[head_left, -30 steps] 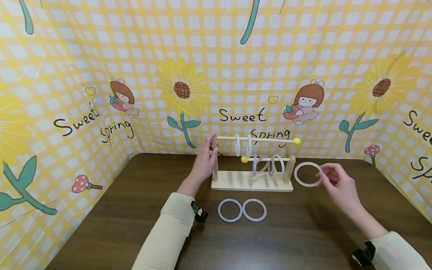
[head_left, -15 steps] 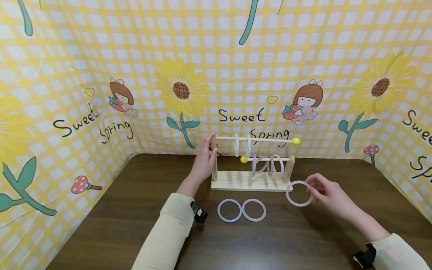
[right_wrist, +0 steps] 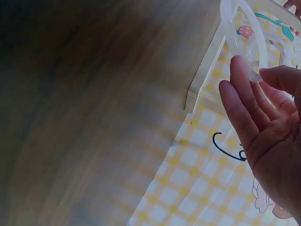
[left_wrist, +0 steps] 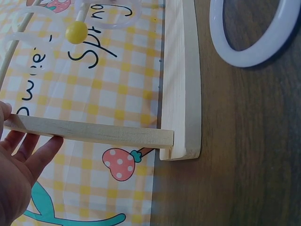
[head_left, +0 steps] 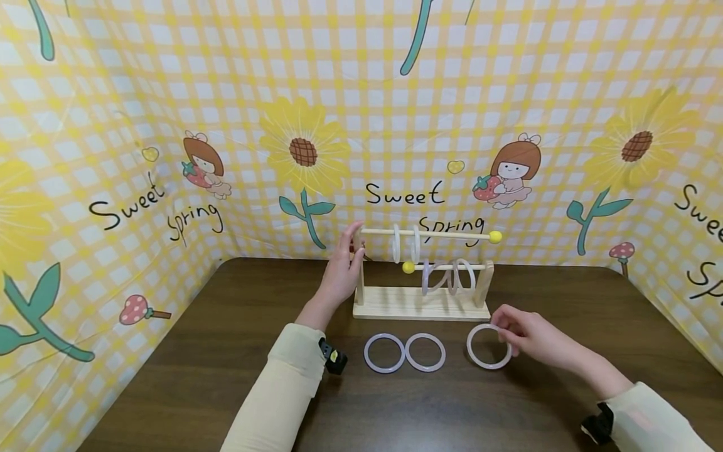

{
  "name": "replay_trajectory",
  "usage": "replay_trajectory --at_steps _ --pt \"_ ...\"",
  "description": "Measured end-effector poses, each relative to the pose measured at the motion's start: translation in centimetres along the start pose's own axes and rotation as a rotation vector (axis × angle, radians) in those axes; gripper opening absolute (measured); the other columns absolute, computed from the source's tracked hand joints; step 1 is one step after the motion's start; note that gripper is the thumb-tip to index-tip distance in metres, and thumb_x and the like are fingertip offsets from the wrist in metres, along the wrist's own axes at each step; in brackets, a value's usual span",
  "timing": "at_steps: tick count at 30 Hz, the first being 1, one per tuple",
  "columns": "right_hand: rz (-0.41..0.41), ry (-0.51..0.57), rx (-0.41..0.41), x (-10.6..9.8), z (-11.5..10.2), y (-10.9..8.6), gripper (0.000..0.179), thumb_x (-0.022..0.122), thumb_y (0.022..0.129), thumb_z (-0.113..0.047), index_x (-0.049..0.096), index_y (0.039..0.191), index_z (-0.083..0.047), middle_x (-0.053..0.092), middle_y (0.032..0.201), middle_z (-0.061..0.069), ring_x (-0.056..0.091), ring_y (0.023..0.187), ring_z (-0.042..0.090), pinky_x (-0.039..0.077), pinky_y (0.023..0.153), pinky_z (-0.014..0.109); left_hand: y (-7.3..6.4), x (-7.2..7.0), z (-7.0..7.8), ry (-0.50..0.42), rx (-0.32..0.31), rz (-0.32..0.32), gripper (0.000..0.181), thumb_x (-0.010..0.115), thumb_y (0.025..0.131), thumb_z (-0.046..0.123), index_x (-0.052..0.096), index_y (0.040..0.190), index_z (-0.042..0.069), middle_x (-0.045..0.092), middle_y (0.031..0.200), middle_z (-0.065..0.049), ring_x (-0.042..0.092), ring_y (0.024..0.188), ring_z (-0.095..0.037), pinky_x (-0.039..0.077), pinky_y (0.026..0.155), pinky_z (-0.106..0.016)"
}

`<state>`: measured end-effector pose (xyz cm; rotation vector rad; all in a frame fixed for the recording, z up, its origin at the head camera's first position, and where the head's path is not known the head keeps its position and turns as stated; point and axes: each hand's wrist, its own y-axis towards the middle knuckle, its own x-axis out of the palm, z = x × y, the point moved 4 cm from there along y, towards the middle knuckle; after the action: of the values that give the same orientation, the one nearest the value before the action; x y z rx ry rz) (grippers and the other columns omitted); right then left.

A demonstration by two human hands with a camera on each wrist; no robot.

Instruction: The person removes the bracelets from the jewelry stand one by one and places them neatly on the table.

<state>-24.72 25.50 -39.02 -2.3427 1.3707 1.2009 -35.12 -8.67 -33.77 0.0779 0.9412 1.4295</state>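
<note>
My left hand (head_left: pixel 341 270) grips the left post (left_wrist: pixel 94 132) of a pale wooden bracelet stand (head_left: pixel 420 312), its thumb on one side and fingers on the other. To the right of the stand's base, my right hand (head_left: pixel 528 333) pinches a whitish bangle (head_left: pixel 490 366) by its right edge, between thumb and fingertips. In the right wrist view, that bangle (right_wrist: pixel 262 42) is partly cut off by the frame. Two white bangles (head_left: pixel 396 245) hang on the stand's upper rod, and several pale ones (head_left: pixel 425 279) hang on the lower rod.
Two lilac bangles (head_left: pixel 366 353) lie side by side on the dark wooden table (head_left: pixel 186 376), in front of the stand. Yellow balls (head_left: pixel 495 237) cap the rod ends. A yellow checked cloth (head_left: pixel 395 125) rises behind and at both sides.
My right hand has brought its bangle left and toward me, from beside the stand's right end to a place low over the table, right of the two lilac bangles. My left hand stays put.
</note>
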Motion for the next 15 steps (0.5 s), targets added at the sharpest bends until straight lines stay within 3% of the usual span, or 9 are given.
replay_trajectory --at_steps 5,15 --pt "-0.062 0.009 0.054 0.5 0.2 0.6 0.013 0.054 0.095 0.007 0.052 0.104 -0.002 0.057 0.080 0.010 0.056 0.056 0.012 0.051 0.053 0.033 -0.1 0.0 0.0 0.000 -0.007 -0.002 0.052 0.048 0.102 0.004 0.030 0.148 0.020 0.055 0.119 -0.019 0.058 0.098 -0.030 0.052 0.074 -0.044" --pt "-0.110 0.017 0.120 1.4 0.4 2.3 0.010 0.056 0.093 0.006 0.055 0.100 -0.001 0.058 0.078 0.008 0.054 0.053 0.012 0.049 0.050 0.030 -0.1 0.0 0.1 0.001 -0.009 -0.002 0.052 0.048 0.102 0.005 0.030 0.148 0.022 0.055 0.120 -0.017 0.060 0.095 -0.030 0.052 0.074 -0.044"
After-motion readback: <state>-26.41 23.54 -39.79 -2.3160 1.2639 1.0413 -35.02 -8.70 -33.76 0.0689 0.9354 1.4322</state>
